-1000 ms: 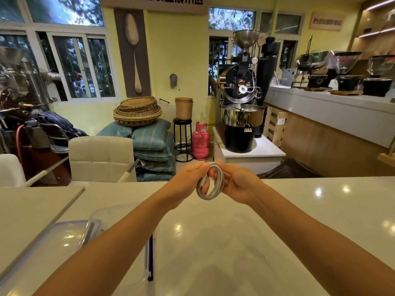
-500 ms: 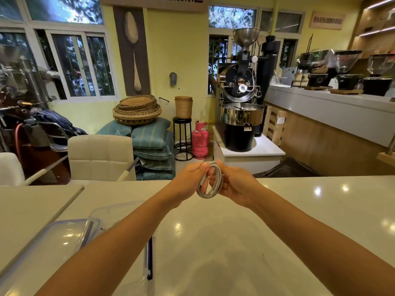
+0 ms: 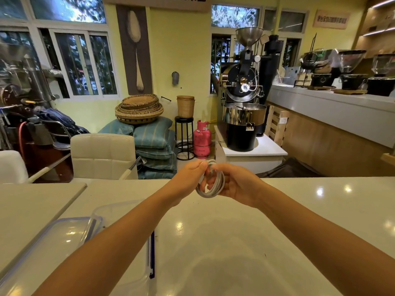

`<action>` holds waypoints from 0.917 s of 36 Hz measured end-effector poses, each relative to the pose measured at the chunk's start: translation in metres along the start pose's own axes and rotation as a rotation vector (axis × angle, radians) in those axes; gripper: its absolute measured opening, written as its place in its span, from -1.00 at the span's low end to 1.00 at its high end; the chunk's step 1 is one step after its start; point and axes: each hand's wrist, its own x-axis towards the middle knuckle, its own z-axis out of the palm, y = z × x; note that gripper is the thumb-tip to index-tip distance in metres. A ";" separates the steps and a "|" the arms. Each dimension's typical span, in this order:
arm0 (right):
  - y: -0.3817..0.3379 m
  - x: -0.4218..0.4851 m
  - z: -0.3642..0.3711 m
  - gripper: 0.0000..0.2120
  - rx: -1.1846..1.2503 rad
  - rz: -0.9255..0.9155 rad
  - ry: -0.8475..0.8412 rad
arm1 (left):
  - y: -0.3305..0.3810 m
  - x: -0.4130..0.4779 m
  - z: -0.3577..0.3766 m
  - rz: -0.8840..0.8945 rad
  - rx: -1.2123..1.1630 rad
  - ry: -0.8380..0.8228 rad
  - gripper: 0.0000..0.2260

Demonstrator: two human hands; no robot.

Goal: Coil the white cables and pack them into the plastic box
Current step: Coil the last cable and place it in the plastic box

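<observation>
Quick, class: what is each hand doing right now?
Left hand: pinching the coiled white cable at its top.
Right hand: gripping the same cable.

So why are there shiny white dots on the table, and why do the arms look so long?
Head view: the dots are lamp glare on the glossy white countertop; the wide-angle lens stretches the forearms toward the bottom edge; the coiled white cable in the middle looks sharp.

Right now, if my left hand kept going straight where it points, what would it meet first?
The left hand pinches the cable coil, so next it would likely meet the right hand holding the coil's other side; depth there is unclear.
</observation>
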 end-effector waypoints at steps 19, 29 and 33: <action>0.000 0.001 0.005 -0.87 0.017 0.071 -0.086 | -0.005 0.000 -0.011 0.004 0.072 -0.010 -0.70; 0.005 0.007 0.022 -0.93 -0.348 -0.059 0.058 | -0.015 -0.005 -0.016 0.039 0.165 -0.027 -0.69; 0.004 0.009 0.025 -0.87 -0.442 -0.111 0.068 | -0.019 -0.006 -0.025 0.005 0.156 -0.012 -0.72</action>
